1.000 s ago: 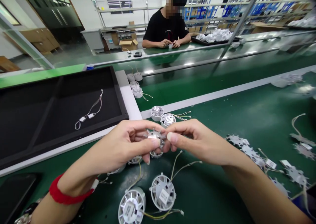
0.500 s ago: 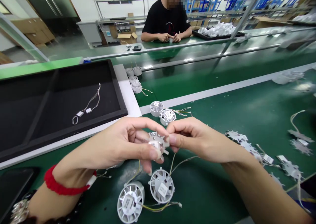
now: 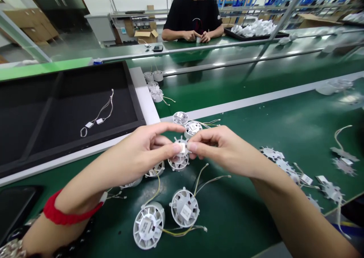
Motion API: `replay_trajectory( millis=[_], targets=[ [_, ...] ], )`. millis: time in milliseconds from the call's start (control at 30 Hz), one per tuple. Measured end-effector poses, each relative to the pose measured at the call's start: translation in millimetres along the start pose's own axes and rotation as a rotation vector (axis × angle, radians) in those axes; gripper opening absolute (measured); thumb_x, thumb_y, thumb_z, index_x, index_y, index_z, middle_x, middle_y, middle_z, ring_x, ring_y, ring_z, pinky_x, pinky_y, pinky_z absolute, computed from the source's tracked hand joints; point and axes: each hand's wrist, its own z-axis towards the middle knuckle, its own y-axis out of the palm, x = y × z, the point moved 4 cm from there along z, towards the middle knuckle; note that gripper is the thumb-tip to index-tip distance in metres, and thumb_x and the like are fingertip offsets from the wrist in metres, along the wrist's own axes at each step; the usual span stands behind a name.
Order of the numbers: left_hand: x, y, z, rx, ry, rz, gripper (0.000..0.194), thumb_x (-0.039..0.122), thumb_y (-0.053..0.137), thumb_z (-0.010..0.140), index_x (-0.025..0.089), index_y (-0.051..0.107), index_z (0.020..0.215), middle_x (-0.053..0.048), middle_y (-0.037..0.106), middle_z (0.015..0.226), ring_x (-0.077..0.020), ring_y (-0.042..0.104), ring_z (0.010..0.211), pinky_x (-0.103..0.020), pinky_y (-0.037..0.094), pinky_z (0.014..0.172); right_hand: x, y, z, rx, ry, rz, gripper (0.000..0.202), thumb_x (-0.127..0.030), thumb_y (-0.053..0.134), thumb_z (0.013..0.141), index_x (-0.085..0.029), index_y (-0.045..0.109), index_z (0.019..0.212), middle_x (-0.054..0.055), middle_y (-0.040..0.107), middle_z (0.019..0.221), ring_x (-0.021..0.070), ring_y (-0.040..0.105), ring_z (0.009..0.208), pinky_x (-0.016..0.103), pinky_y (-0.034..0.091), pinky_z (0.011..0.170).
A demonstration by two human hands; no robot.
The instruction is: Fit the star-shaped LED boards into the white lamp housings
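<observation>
One plate (image 3: pixel 180 140), grey and spiky, takes centre stage, held up between both hands just over a fan (image 3: pixel 178 163) on the worktop (image 3: pixel 244 220); whether it touches that fan, there's no telling from here. The left hand (image 3: pixel 139 150) has its thumb pressed to the plate, beside the white label (image 3: pixel 182 148), index finger stretched free above, the other fingers curled behind and partly hidden. Opposite, the right hand (image 3: pixel 224 150) has thumb and index finger pinching the plate's right edge. So the step in hand looks like fine fingertip work on that edge, the left seemingly steadying, the detail too small to call. The next move, I'd judge, calls for a light, level grip and care with those thin spikes. Closer to the person, two near fans (image 3: pixel 184 208) lie face up, leads (image 3: pixel 179 233) trailing; two far fans (image 3: pixel 193 127) sit just beyond the fingers. Off right, loose plates (image 3: pixel 280 163) spread beside the forearm. Over left, a black tray (image 3: pixel 134 95) bears a white cable (image 3: pixel 99 120). And across the way, a co-worker (image 3: pixel 193 19) handles a small part near heaped white pieces (image 3: pixel 256 27)!
</observation>
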Motion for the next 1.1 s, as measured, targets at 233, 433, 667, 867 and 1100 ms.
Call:
replay_trajectory(
  millis=[233, 433, 667, 867, 1100],
  targets=[
    [-19.7, -3.7, -0.9, 0.102, -0.009, 0.509, 0.047, 0.058, 0.067, 0.094, 0.031, 0.066, 0.132, -0.002, 0.075, 0.129, -0.0296, 0.071, 0.113, -0.041, 0.054, 0.093, 14.9, -5.1, 7.1, 0.023, 0.108, -0.088, 0.034, -0.048, 0.069, 0.089, -0.02, 0.066, 0.07, -0.001, 0.058, 0.067, 0.0143, 0.049, 0.064, 0.031, 0.036, 0.062],
    [-19.6, 16.3, 3.5, -0.031, -0.011, 0.725, 0.053, 0.05, 0.076, 0.094, 0.027, 0.062, 0.139, -0.005, 0.072, 0.132, -0.0333, 0.066, 0.12, -0.043, 0.05, 0.1, 25.8, 10.8, 12.6, -0.118, 0.196, -0.13, 0.042, -0.059, 0.071, 0.086, -0.02, 0.063, 0.072, -0.003, 0.052, 0.067, 0.0137, 0.042, 0.064, 0.031, 0.032, 0.06],
    [-15.6, 26.4, 10.1, -0.045, -0.021, 0.808, 0.045, 0.046, 0.077, 0.095, 0.019, 0.065, 0.13, -0.006, 0.075, 0.105, -0.0311, 0.069, 0.099, -0.041, 0.049, 0.092, 30.7, 12.4, 13.8, -0.096, 0.24, -0.162, 0.045, -0.062, 0.074, 0.084, -0.021, 0.06, 0.072, -0.006, 0.044, 0.063, 0.0129, 0.038, 0.062, 0.031, 0.028, 0.058],
    [-13.7, 28.8, 11.2, -0.004, 0.056, 0.867, 0.039, 0.046, 0.079, 0.094, 0.02, 0.068, 0.121, -0.005, 0.076, 0.105, -0.0332, 0.071, 0.101, -0.042, 0.049, 0.091, 31.1, 12.5, 14.8, -0.057, 0.247, -0.163, 0.045, -0.063, 0.076, 0.081, -0.021, 0.061, 0.074, -0.005, 0.048, 0.064, 0.0136, 0.04, 0.062, 0.031, 0.031, 0.059],
    [-8.8, 29.1, 8.4, 0.035, 0.077, 0.876, 0.042, 0.05, 0.078, 0.093, 0.021, 0.07, 0.122, -0.006, 0.077, 0.107, -0.0353, 0.072, 0.096, -0.04, 0.046, 0.075, 29.5, 11.9, 14.2, -0.054, 0.22, -0.177, 0.042, -0.059, 0.075, 0.084, -0.021, 0.061, 0.073, -0.004, 0.052, 0.066, 0.0136, 0.042, 0.063, 0.03, 0.033, 0.059]
  ],
)
